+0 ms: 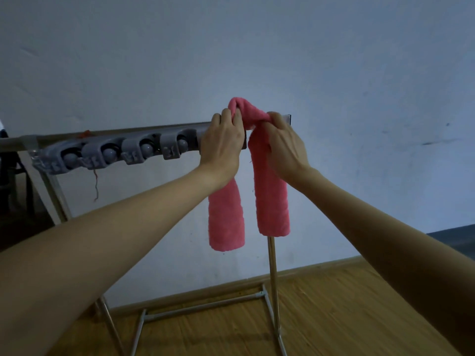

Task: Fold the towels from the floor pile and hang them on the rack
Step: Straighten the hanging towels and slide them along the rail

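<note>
Both hands, the left hand (223, 140) and right hand (284, 142), pinch the folded pink towel (270, 196) draped over the rack (123, 133) near its right end, so next they should probably let go gently.

Towel (271, 199) draped over rack (273, 273) rail's right end, both ends hanging in front. Holder strip (115, 152) on rail to the left. Wall (359, 73) behind, floor (334, 317) below.

Pink towel (271, 201), grey clip strip (115, 152) on silver rack (273, 273), pale blue-white wall (257, 47), brown wood-grain floor (347, 317)
</note>
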The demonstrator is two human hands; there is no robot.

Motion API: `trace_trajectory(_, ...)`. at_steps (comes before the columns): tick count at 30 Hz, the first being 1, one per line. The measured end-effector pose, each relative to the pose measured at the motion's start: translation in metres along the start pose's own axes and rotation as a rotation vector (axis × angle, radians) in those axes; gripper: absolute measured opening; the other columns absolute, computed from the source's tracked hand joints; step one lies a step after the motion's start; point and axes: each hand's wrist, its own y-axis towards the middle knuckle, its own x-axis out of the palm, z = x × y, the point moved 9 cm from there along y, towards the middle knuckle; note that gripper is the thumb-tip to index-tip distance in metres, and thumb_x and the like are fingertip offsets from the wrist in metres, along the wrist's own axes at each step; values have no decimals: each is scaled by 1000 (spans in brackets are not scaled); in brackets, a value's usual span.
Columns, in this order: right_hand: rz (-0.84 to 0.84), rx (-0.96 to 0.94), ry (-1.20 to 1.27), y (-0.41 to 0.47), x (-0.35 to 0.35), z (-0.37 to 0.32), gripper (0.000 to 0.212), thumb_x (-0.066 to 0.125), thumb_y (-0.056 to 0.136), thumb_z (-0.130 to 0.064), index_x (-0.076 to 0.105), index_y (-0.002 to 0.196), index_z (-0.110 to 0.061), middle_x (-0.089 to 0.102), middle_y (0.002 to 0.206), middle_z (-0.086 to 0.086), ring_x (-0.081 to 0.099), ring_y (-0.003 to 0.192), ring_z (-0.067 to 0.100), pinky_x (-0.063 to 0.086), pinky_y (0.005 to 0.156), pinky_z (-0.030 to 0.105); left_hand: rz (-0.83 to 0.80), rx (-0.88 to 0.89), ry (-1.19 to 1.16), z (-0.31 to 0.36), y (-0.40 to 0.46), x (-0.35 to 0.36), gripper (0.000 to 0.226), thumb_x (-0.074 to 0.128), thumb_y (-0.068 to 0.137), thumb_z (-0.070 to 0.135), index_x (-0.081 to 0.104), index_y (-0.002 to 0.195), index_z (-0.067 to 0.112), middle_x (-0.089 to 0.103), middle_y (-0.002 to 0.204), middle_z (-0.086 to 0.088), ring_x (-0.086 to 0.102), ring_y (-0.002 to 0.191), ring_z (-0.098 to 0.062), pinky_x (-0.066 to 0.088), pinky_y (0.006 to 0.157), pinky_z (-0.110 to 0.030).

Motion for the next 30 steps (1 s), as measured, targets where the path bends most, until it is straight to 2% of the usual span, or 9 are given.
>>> trace_trajectory(3, -33, 22, 15, -10, 13, 5, 46, 53, 75, 5, 57, 119, -11, 48, 128, 5, 56, 100, 30, 48, 69, 38, -5, 16, -61, 4, -17, 19, 78, 61, 71, -16, 32, 142, -3, 53, 119, -17, 53, 104, -30, 51, 80, -34)
trace_trajectory(9, -77, -33, 135, -37, 42, 6, 57, 48, 75, 11, 56, 126, -11, 52, 123, 6, 58, 98, 30, 49, 70, 35, 55, 85, -157, 2, -54, 46, 66, 64, 66, -21, 49, 129, -4, 57, 111, -20, 56, 91, -31, 54, 78, -34)
trace_trajectory(15, -67, -32, 262, -67, 61, 2, 56, 51, 74, 11, 55, 126, -9, 52, 125, 5, 57, 101, 24, 45, 80, 25, 62, 169, -257, -1, -77, 59, 83, 57, 77, -17, 24, 149, 7, 51, 119, -18, 51, 91, -28, 52, 73, -31)
trace_trajectory(18, -15, 11, 324, -78, 61, 0, 52, 53, 79, 5, 50, 128, -13, 48, 124, 4, 57, 94, 23, 52, 73, 35, 69, 102, -450, -6, -87, 58, 76, 50, 90, -4, 10, 151, 16, 51, 108, -14, 49, 85, -22, 47, 67, -26)
trace_trajectory(20, 12, 46, 363, -85, 61, -1, 56, 52, 80, 3, 44, 132, -16, 46, 125, 4, 56, 88, 22, 52, 66, 37, 45, 6, -565, -12, -97, 63, 73, 49, 94, 5, 5, 151, 13, 52, 112, -15, 54, 89, -23, 50, 72, -28)
trace_trajectory(22, 33, 61, 420, -92, 61, -5, 67, 52, 82, 3, 33, 141, -22, 46, 125, 4, 56, 83, 17, 52, 64, 34, -24, -75, -620, -15, -109, 75, 74, 52, 92, 4, 7, 151, 8, 52, 123, -17, 55, 101, -26, 51, 84, -33)
trace_trajectory(24, 39, 120, 483, -98, 64, -3, 74, 52, 84, 1, 22, 146, -24, 48, 125, 0, 57, 81, 9, 54, 68, 32, -113, -96, -629, -13, -121, 88, 68, 55, 87, -3, 23, 146, 6, 52, 124, -18, 53, 106, -28, 50, 91, -37)
trace_trajectory(26, 15, 191, 500, -103, 69, 0, 73, 51, 85, -1, 19, 147, -22, 53, 122, -1, 57, 80, 5, 54, 72, 33, -212, -65, -593, -9, -133, 99, 56, 54, 81, -7, 38, 134, 3, 53, 117, -16, 52, 103, -29, 50, 88, -42)
trace_trajectory(30, -142, 247, 430, -119, 76, -3, 60, 52, 89, -10, 26, 143, -19, 59, 117, 4, 59, 86, 13, 56, 74, 40, -560, 31, -566, 1, -171, 122, 55, 59, 81, 5, 38, 132, 5, 52, 111, -15, 52, 102, -32, 48, 83, -45)
